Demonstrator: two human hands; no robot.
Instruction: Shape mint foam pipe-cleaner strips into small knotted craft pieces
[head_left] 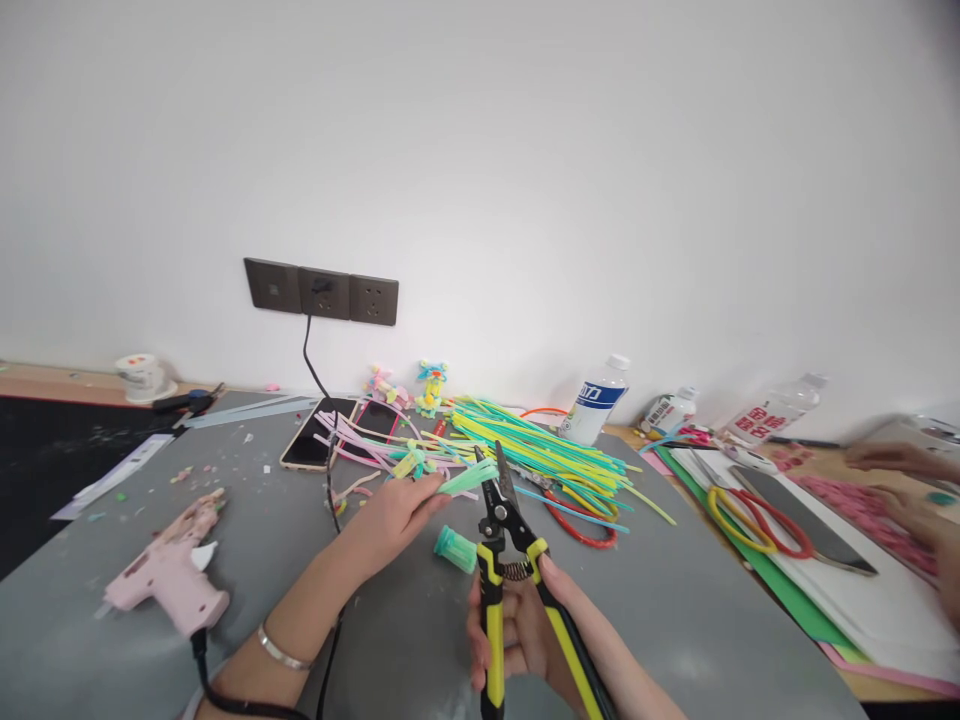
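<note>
My left hand (401, 515) is closed round a short bunch of mint-green pipe cleaners (471, 481), whose free ends point right. In my right hand (525, 620) are wire strippers (501, 515) with black and yellow handles. Their jaws point away from me and are parted, close to the tip of the green bunch; whether they touch it I cannot tell. Just below lies a tight green roll (455, 548) on the grey table mat (405, 650). Behind my hands spreads a pile of yellow and green pipe cleaners (555, 450), with pink ones (367, 440) to its left.
A pink glue gun (169, 575) lies at left, its black cord running near my left arm. Two small figures (431, 388), a phone (315, 440) and a bottle (596, 400) are near the wall. At right are scissors (757, 522), papers and another person's hands (904, 490).
</note>
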